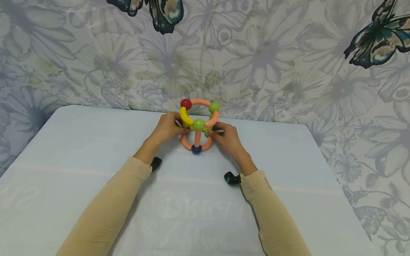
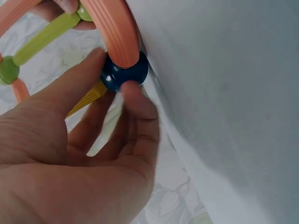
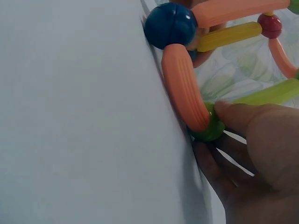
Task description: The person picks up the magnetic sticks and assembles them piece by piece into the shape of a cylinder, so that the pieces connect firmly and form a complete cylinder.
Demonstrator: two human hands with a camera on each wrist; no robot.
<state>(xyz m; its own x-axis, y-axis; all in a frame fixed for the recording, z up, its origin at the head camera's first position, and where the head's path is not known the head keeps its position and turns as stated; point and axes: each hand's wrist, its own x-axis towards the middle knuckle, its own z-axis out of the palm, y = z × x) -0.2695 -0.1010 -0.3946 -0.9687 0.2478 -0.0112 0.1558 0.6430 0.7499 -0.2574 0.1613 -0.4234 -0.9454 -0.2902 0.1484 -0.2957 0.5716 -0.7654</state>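
Note:
A frame built of coloured rods and balls (image 1: 198, 124) stands near the table's back edge. Its upper ring has a red ball (image 1: 185, 104), two green balls, salmon curved rods and a yellow curved rod (image 1: 184, 116). A salmon upright rod (image 1: 197, 138) drops to a dark blue ball (image 1: 196, 149) at the front. My left hand (image 1: 168, 126) pinches another dark blue ball (image 2: 125, 72) at the frame's lower left, where a yellow rod rises. At the lower right, my right hand (image 1: 228, 137) holds a green ball (image 3: 209, 130) between thumb and fingers, beside a green rod (image 3: 268, 93).
The white table (image 1: 96, 142) bears faint printed letters. Directly behind it hangs a pale floral backdrop (image 1: 266, 53) with dark butterflies. Small black wrist cameras, one on the left (image 1: 156, 164) and one on the right (image 1: 232, 178), jut inward from the beige sleeves.

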